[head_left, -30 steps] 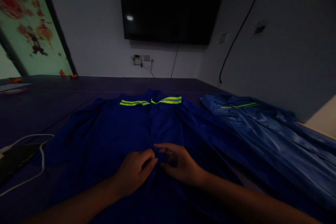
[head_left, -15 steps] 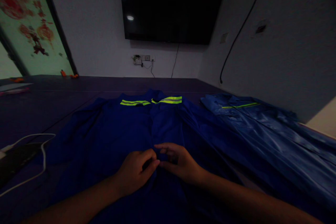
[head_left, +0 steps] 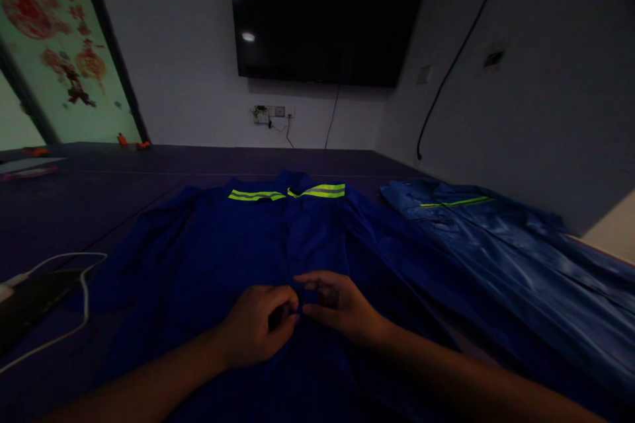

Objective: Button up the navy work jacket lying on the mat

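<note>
Our left hand [head_left: 258, 324] and right hand [head_left: 342, 307], fingers curled, pinch the front edge of the dark blue work jacket [head_left: 223, 258]; bare purple tabletop [head_left: 74, 205] lies beyond our left hand.

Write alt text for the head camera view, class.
Both hands, left hand and right hand, pinch the front placket of a dark blue work jacket with reflective stripes, spread on a dark table. A second blue jacket lies to its right.
</note>
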### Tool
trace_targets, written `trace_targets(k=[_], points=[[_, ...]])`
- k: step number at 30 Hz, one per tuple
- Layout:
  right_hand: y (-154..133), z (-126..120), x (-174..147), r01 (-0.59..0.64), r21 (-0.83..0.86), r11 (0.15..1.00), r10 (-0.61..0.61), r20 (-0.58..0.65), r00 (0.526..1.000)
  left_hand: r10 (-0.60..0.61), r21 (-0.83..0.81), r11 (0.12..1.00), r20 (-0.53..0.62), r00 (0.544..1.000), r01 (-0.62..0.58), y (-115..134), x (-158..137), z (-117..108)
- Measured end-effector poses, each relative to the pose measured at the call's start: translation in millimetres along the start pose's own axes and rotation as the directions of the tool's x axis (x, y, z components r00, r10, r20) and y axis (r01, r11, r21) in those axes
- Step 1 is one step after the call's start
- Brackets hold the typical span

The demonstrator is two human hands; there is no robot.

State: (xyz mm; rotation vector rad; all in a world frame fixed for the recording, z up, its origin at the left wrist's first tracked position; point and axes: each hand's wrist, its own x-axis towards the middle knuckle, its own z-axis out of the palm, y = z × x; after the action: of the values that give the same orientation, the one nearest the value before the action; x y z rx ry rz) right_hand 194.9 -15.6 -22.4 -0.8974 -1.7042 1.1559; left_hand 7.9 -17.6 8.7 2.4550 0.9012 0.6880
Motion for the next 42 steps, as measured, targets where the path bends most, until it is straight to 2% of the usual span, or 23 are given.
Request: trace_targets(k=[4,8,15,26,31,37,42], points=[[-2.2,-1.0,0.7,-0.002,-0.010,1.000,0.002,0.006,1.000,0.030,0.051,0.998,-0.042,0.999,-0.028,-2.7,-0.1,1.7],[-2.9,-0.8,0.7,-0.002,0.016,1.000,0.001,0.007,1.000,0.003,0.077,0.997,-0.074,0.997,0.003,-2.4,0.4,0.7],[-2.3,0.6,0.6,0.022,0.055,0.998,-0.023,0.027,0.999,0.006,0.052,0.999,-0.107,0.994,0.000,-0.5,1.4,-0.5],[-5.2,0.4,-0.8,0.000,0.088,0.996,-0.002,0.027,1.000,0.039,0.009,0.999,-0.070,0.997,-0.038,-1.1,1.8,-1.0],[-10.1,-0.2,-0.5,-0.076,0.197,0.977,0.061,0.080,0.995,0.056,0.012,0.998,-0.081,0.995,-0.056,-0.5,2.7,-1.9],[-9.5,-2.4,1.8,-0.136,0.238,0.962,0.125,0.059,0.990,0.054,0.043,0.998,-0.083,0.995,-0.051,-3.2,1.8,-0.6],[-6.6,-2.0,3.0,-0.103,0.231,0.968,0.088,0.073,0.993,0.055,0.052,0.997,-0.086,0.995,-0.051,-3.6,1.9,0.0]])
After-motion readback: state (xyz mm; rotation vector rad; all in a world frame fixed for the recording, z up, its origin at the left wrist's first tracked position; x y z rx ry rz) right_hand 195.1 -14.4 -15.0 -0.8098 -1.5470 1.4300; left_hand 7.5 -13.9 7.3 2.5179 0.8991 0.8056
